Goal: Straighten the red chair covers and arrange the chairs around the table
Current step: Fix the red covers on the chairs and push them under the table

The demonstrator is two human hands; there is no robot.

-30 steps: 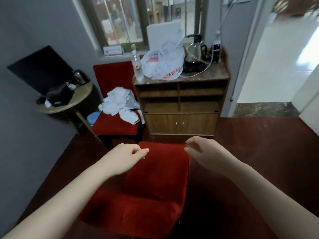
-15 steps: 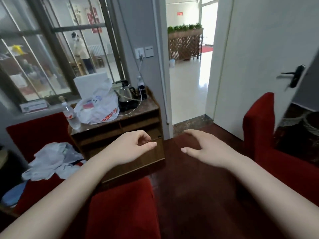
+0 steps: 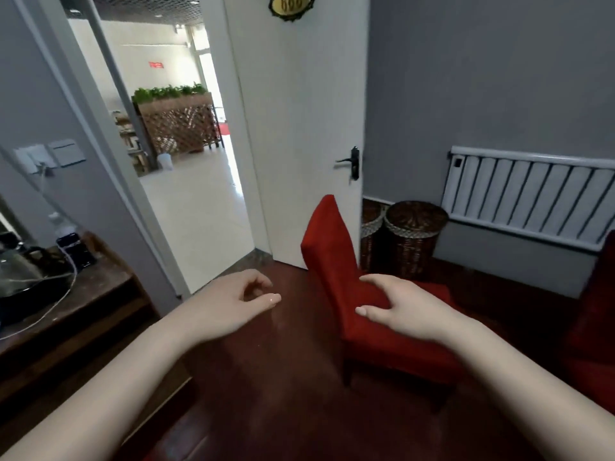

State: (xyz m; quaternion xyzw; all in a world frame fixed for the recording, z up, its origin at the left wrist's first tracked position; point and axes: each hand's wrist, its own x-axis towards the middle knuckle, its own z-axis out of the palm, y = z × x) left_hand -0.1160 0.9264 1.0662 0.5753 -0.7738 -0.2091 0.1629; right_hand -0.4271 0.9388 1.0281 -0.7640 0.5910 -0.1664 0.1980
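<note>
Two wicker baskets [image 3: 412, 241] | lidded, contents hidden | beside red chair [image 3: 329, 247]

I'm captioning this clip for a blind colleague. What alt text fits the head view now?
A person's empty left hand and right hand are held out near a red-covered chair standing beside an open white door. Behind it are two wicker baskets and a white wall radiator.

Both bare forearms reach forward. Left hand [image 3: 233, 302] loosely curled, thumb out, holding nothing. Right hand [image 3: 396, 306] relaxed, fingers spread, holding nothing.
</note>
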